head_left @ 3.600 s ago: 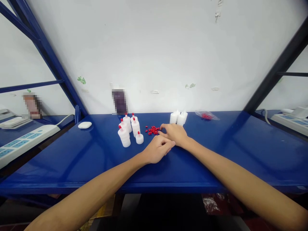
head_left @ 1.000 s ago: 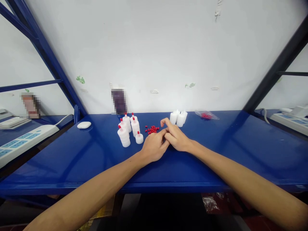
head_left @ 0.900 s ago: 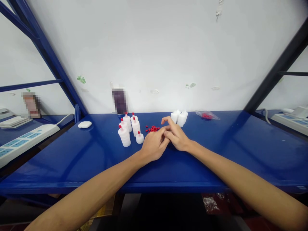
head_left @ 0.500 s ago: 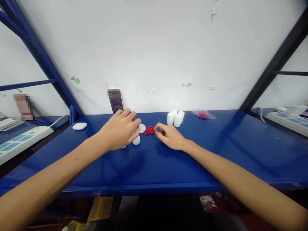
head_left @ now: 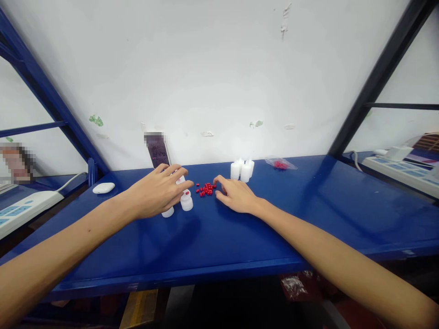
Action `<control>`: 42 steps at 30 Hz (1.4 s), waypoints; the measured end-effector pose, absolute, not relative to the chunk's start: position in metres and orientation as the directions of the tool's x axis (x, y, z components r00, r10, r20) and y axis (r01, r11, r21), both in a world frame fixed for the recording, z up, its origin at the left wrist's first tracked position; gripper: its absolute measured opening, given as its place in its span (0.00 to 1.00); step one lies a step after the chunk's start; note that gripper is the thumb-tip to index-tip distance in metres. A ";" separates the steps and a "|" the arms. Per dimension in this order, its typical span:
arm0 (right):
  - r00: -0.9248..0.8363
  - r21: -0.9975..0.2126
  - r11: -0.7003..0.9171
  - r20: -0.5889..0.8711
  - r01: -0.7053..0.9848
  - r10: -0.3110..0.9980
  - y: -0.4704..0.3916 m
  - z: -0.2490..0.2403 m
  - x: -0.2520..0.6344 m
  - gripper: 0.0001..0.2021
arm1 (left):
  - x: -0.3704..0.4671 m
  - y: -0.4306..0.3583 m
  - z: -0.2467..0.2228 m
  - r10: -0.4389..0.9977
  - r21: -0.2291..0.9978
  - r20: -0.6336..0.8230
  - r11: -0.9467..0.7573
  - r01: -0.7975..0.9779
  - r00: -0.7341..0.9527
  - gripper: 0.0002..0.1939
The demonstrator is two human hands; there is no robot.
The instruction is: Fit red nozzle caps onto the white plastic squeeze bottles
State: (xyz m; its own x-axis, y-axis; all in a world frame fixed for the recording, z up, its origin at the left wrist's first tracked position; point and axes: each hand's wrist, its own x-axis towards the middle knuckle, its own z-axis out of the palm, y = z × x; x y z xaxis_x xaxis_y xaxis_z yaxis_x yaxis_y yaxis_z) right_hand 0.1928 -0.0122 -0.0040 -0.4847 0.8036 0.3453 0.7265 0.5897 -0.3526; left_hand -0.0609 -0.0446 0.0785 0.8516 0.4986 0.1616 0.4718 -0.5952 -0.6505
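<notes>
My left hand [head_left: 161,191] is over small white bottles at the middle left, fingers spread apart. One white bottle [head_left: 187,204] stands by its thumb, with a small red piece [head_left: 187,193] at its top. Another white bottle [head_left: 168,212] shows below the palm, mostly covered. A white part with some red shows between the left fingers; I cannot make out whether they touch it. Curved at the right edge of a loose pile of small red pieces [head_left: 207,189] is my right hand [head_left: 236,195]. Its thumb and forefinger are apart, with the forefinger tip against the pile.
Several white bottles [head_left: 244,172] stand together behind my right hand. A clear bag of red pieces [head_left: 281,165] lies further right. A phone [head_left: 157,153] leans on the wall, and a white oval case [head_left: 103,188] lies at left on the blue table [head_left: 219,242].
The view has shifted slightly. My left hand has drawn left from the red pieces and its fingers have spread, baring the bottle by the thumb. The right thumb and forefinger have parted.
</notes>
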 end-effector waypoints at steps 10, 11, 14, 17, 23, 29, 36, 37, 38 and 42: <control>-0.454 -0.528 0.601 0.393 0.600 0.800 -0.006 -0.010 0.192 0.13 | -0.057 -0.052 0.076 0.488 -0.552 0.169 -0.672 0.493 0.856 0.17; -0.426 -0.523 0.579 0.392 0.626 0.815 -0.007 -0.010 0.192 0.14 | -0.053 -0.055 0.074 0.478 -0.535 0.167 -0.691 0.486 0.862 0.16; -0.338 -0.521 0.535 0.428 0.665 0.838 -0.011 -0.007 0.191 0.14 | -0.042 -0.069 0.064 0.446 -0.467 0.126 -0.761 0.450 0.886 0.15; -0.322 -0.548 0.555 0.467 0.625 0.824 -0.013 -0.005 0.191 0.09 | -0.030 -0.083 0.049 0.453 -0.409 0.065 -0.801 0.438 0.889 0.14; -0.358 -0.530 0.561 0.442 0.636 0.823 -0.012 -0.004 0.190 0.08 | -0.016 -0.094 0.027 0.457 -0.387 0.081 -0.804 0.450 0.886 0.19; -0.385 -0.508 0.563 0.418 0.652 0.823 -0.014 -0.003 0.189 0.07 | -0.012 -0.094 0.025 0.360 -0.320 0.103 -0.871 0.374 0.927 0.06; -0.426 -0.492 0.580 0.396 0.650 0.813 -0.013 -0.005 0.190 0.08 | -0.037 -0.071 0.058 0.480 -0.501 0.382 -0.610 0.614 0.789 0.04; -0.429 -0.492 0.579 0.392 0.650 0.814 -0.013 -0.005 0.190 0.08 | -0.043 -0.068 0.061 0.486 -0.510 0.402 -0.585 0.630 0.776 0.04; -0.430 -0.492 0.579 0.390 0.650 0.814 -0.013 -0.005 0.190 0.08 | -0.048 -0.065 0.062 0.486 -0.509 0.416 -0.576 0.639 0.769 0.04; -0.440 -0.491 0.580 0.379 0.650 0.814 -0.014 -0.005 0.190 0.08 | -0.062 -0.058 0.062 0.463 -0.471 0.430 -0.617 0.630 0.775 0.05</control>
